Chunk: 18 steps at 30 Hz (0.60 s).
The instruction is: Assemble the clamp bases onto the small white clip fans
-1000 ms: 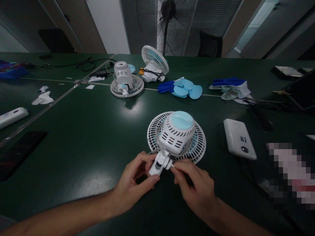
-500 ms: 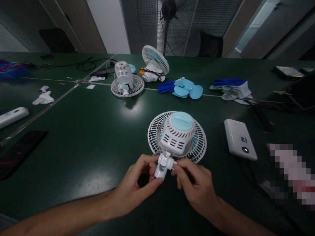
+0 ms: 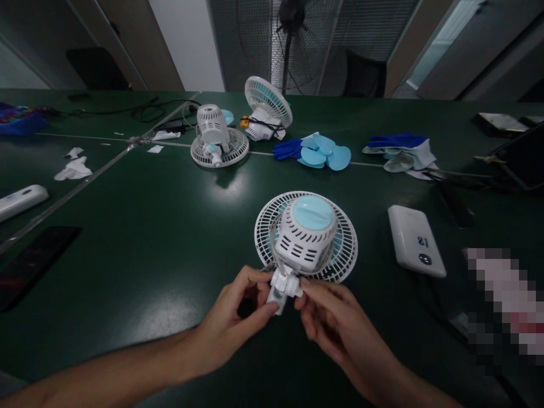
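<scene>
A small white fan [image 3: 306, 233] with a light blue cap lies grille-down on the dark green table [image 3: 140, 238] in front of me. Its white bracket [image 3: 283, 288] sticks out toward me. My left hand [image 3: 232, 324] pinches the bracket from the left between thumb and fingers. My right hand [image 3: 335, 327] touches the bracket's right side with its fingertips, fingers curled close together.
Two more white fans [image 3: 219, 139] [image 3: 267, 110] sit farther back, with blue fan blades [image 3: 325, 153] and blue gloves [image 3: 397, 141] to their right. A white power bank [image 3: 416, 241] lies right of my fan. A white remote [image 3: 19, 201] and a black phone [image 3: 34, 263] are at left.
The bracket has swung slightly toward me and upright between my fingers. My right hand has slid a little lower and nearer to me. The fan itself stays put.
</scene>
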{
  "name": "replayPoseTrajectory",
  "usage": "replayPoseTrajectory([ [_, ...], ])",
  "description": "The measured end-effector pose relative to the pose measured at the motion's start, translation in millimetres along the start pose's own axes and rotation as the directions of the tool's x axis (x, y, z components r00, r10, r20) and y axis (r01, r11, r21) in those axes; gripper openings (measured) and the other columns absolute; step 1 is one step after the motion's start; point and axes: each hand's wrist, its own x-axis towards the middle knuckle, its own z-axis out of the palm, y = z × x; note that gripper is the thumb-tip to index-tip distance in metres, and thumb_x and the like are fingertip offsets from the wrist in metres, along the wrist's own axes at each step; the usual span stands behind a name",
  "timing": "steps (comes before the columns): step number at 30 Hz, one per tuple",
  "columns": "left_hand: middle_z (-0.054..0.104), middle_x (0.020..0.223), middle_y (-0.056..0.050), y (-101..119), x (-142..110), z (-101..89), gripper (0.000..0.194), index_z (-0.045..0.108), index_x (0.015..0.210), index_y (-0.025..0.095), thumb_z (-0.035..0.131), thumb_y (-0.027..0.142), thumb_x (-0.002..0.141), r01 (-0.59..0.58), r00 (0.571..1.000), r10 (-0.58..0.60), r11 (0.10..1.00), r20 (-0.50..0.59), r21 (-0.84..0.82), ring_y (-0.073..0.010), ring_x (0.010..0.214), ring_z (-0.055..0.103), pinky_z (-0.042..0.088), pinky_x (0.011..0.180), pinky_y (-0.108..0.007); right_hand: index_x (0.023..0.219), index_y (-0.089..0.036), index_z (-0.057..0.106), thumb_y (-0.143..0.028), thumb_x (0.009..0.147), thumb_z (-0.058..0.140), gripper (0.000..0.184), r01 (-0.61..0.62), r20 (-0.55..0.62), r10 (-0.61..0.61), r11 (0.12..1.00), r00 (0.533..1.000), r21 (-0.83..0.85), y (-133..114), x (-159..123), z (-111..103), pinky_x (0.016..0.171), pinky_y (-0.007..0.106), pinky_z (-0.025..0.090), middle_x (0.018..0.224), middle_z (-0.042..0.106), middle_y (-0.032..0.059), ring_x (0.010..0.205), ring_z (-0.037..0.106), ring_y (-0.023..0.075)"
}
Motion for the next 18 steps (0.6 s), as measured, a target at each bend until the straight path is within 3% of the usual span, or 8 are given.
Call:
replayPoseTrajectory([
  [2, 0.053, 0.089, 0.001, 0, 0, 0.2, 0.020, 0.057, 0.121, 0.020, 0.063, 0.027, 0.103, 0.003, 1.000, -0.003, 1.000, -0.017, 0.019, -0.0115, 0.083, 0.055, 0.045, 0.076, -0.025, 0.080, -0.016, 0.065, -0.059, 0.102, 0.050, 0.051, 0.166, -0.020, -0.177, 0.952, 0.984, -0.256, 2, 3, -3, 0.036, 0.020, 0.020, 0.057, 0.061, -0.0008, 0.034, 0.039, 0.0046],
  [3, 0.053, 0.089, 0.001, -1, 0, 0.2, 0.020, 0.057, 0.121, 0.020, 0.063, 0.026, 0.103, 0.001, 1.000, 0.000, 0.999, -0.026, 0.033, -0.0116, 0.082, 0.055, 0.045, 0.075, -0.025, 0.076, -0.016, 0.064, -0.053, 0.105, 0.048, 0.049, 0.295, -0.016, -0.332, 0.859, 0.943, -0.419, 3, 4, -5, 0.038, 0.021, 0.025, 0.056, 0.060, -0.0007, 0.036, 0.043, 0.0060],
  [4, 0.054, 0.089, 0.000, -2, -1, 0.3, 0.021, 0.058, 0.122, 0.020, 0.064, 0.026, 0.103, 0.001, 0.999, 0.001, 0.999, -0.033, 0.048, -0.0119, 0.083, 0.055, 0.044, 0.074, -0.025, 0.073, -0.017, 0.063, -0.046, 0.106, 0.047, 0.047, 0.422, 0.018, -0.505, 0.699, 0.863, -0.578, 4, 6, -8, 0.042, 0.022, 0.030, 0.056, 0.060, -0.0006, 0.039, 0.048, 0.0074],
  [6, 0.054, 0.088, 0.000, -2, -1, 0.5, 0.023, 0.058, 0.124, 0.020, 0.064, 0.026, 0.103, -0.003, 0.999, 0.006, 0.997, -0.044, 0.074, -0.0121, 0.082, 0.055, 0.044, 0.072, -0.025, 0.074, -0.018, 0.063, -0.032, 0.106, 0.048, 0.038, 0.553, 0.177, -0.766, 0.264, 0.619, -0.791, 6, 10, -14, 0.050, 0.025, 0.036, 0.059, 0.062, -0.0004, 0.048, 0.057, 0.0099],
  [8, 0.054, 0.086, 0.001, 0, -1, 0.9, 0.024, 0.059, 0.124, 0.020, 0.064, 0.025, 0.102, -0.007, 0.998, 0.012, 0.996, -0.055, 0.091, -0.0119, 0.080, 0.054, 0.044, 0.071, -0.025, 0.082, -0.018, 0.064, -0.024, 0.104, 0.051, 0.027, 0.533, 0.324, -0.840, -0.049, 0.435, -0.845, 5, 13, -19, 0.053, 0.027, 0.037, 0.064, 0.066, -0.0011, 0.051, 0.061, 0.0101],
  [10, 0.054, 0.084, 0.001, 2, 0, 1.6, 0.023, 0.060, 0.123, 0.019, 0.064, 0.025, 0.102, -0.009, 0.998, 0.015, 0.995, -0.064, 0.097, -0.0113, 0.076, 0.053, 0.044, 0.070, -0.024, 0.089, -0.018, 0.061, -0.024, 0.103, 0.055, 0.017, 0.507, 0.371, -0.849, -0.145, 0.377, -0.849, 2, 16, -24, 0.051, 0.026, 0.036, 0.066, 0.067, -0.0029, 0.047, 0.058, 0.0081],
  [14, 0.055, 0.083, 0.002, 7, 2, 2.7, 0.023, 0.059, 0.124, 0.020, 0.064, 0.023, 0.101, -0.003, 0.998, 0.010, 0.995, -0.066, 0.101, -0.0108, 0.073, 0.052, 0.043, 0.067, -0.024, 0.099, -0.018, 0.059, -0.022, 0.099, 0.058, 0.004, 0.534, 0.404, -0.859, -0.192, 0.314, -0.824, 1, 18, -30, 0.052, 0.024, 0.040, 0.072, 0.068, -0.0028, 0.048, 0.055, 0.0073],
  [18, 0.056, 0.085, 0.001, 6, 2, 2.4, 0.026, 0.057, 0.126, 0.021, 0.064, 0.023, 0.101, -0.018, 0.997, 0.026, 0.993, -0.068, 0.114, -0.0115, 0.077, 0.054, 0.044, 0.068, -0.024, 0.108, -0.017, 0.062, -0.024, 0.095, 0.060, 0.015, 0.551, 0.466, -0.832, -0.246, 0.302, -0.797, 7, 16, -31, 0.056, 0.027, 0.044, 0.079, 0.070, 0.0007, 0.057, 0.061, 0.0111],
])
